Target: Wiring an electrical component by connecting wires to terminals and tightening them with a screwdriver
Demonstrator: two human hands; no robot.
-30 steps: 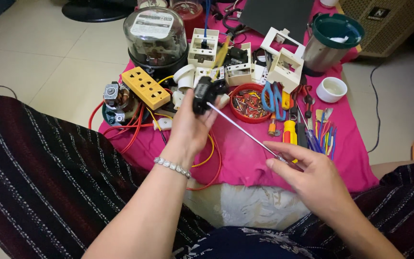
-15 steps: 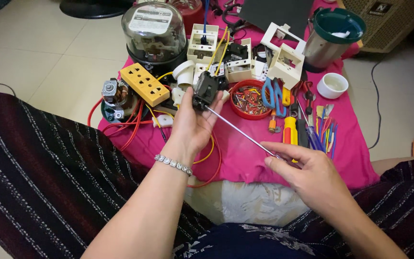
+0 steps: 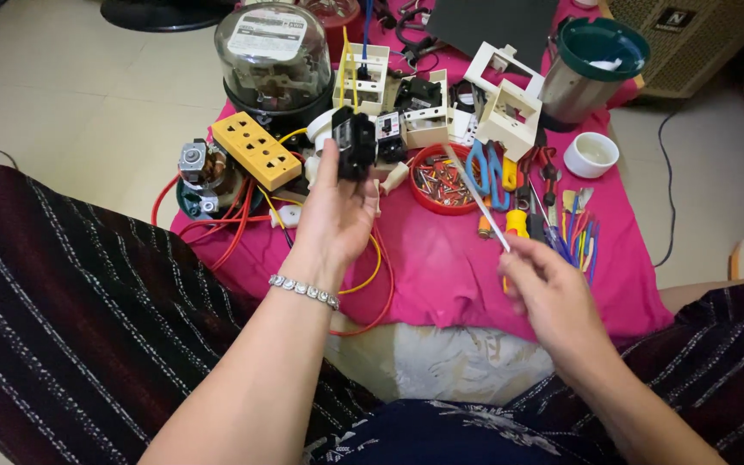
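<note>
1. Here, the left hand is raised over the pink cloth, fingers closed around a small black electrical part.
2. The right hand pinches the lower end of a thin metal rod, which slants up toward the red dish of screws.
3. Rod and black part are apart.
4. Just beside the left hand lies a yellow socket strip; blue-handled scissors lie by the dish.
</note>
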